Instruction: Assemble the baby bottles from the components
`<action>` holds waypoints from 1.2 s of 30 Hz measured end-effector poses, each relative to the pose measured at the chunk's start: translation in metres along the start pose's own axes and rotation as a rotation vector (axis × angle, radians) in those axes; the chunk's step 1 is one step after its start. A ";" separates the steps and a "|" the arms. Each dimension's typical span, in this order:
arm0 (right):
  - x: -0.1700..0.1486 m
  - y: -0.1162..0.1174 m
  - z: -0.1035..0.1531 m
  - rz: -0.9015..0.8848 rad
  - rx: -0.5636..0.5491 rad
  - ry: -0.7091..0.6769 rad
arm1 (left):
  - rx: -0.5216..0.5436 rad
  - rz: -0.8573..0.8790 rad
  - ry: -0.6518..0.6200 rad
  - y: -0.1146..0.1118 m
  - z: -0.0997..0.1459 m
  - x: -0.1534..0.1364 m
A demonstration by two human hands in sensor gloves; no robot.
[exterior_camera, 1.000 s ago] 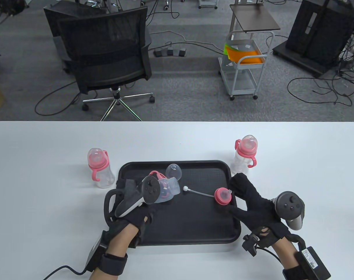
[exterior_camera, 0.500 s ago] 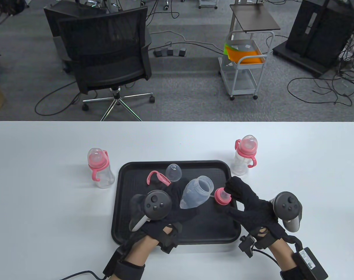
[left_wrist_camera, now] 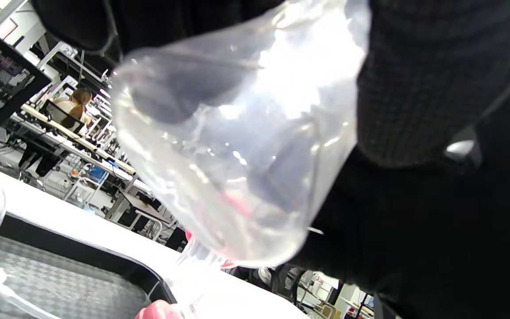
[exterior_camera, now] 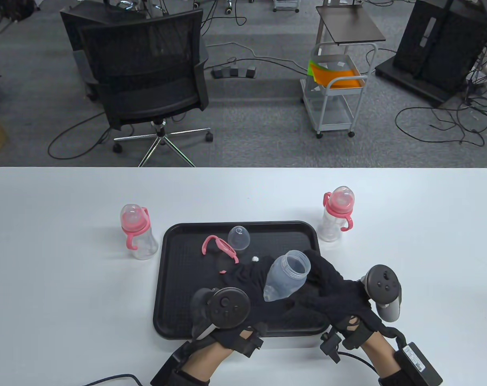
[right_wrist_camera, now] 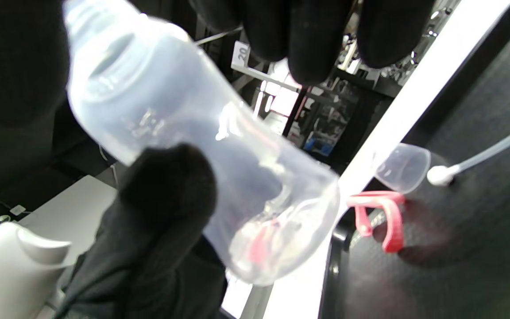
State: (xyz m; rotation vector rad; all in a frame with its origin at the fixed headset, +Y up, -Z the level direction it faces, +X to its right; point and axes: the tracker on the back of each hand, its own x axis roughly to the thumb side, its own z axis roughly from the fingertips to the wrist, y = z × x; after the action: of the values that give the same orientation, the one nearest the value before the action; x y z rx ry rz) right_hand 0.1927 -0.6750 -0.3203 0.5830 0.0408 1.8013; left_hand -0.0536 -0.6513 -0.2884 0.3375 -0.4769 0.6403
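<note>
Table view: your left hand [exterior_camera: 243, 293] has its fingers curled round the lower body of the clear bottle body [exterior_camera: 287, 277], held tilted above the near right part of the black tray [exterior_camera: 175, 281], open neck pointing away from you. Your right hand [exterior_camera: 340, 289] sits just right of the bottle; whether it grips anything here you cannot tell. On the tray's far side lie a pink handle ring [exterior_camera: 220, 247], a clear dome cap [exterior_camera: 239, 237] and a white straw tip [exterior_camera: 255, 259]. One assembled bottle [exterior_camera: 136, 231] stands left of the tray on the white table [exterior_camera: 46, 261], another assembled bottle [exterior_camera: 337, 213] beyond the tray's far right corner. Beyond the table stand a black mesh chair [exterior_camera: 147, 72] and a white cart [exterior_camera: 336, 88] on grey carpet with loose cables.

Left wrist view: the bottle body [left_wrist_camera: 237, 146] fills the frame, gloved fingers [left_wrist_camera: 423, 79] wrapped on it, with the tray's rim [left_wrist_camera: 82, 252] below and desks far behind.

Right wrist view: your right fingers [right_wrist_camera: 308, 35] curl over the bottle body [right_wrist_camera: 184, 146] near its neck, touching it; the handle ring [right_wrist_camera: 379, 217], dome cap [right_wrist_camera: 401, 168] and straw [right_wrist_camera: 481, 155] lie on the tray.
</note>
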 end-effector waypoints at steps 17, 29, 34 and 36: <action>-0.003 0.009 -0.002 0.014 -0.032 0.025 | 0.027 -0.044 0.030 -0.016 0.006 0.015; 0.001 -0.010 0.003 0.028 -0.116 -0.004 | -0.009 -0.079 0.001 -0.001 0.006 0.004; 0.002 -0.028 0.005 0.015 -0.168 -0.013 | -0.009 -0.121 0.112 0.021 0.000 -0.029; 0.003 -0.034 0.006 0.027 -0.180 -0.015 | -0.011 -0.156 0.171 0.025 -0.001 -0.042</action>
State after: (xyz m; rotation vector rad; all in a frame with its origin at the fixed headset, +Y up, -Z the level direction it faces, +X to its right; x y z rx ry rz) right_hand 0.2254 -0.6631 -0.3248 0.4704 -0.1387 1.8045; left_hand -0.0988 -0.6525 -0.3076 0.3029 -0.2870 0.5094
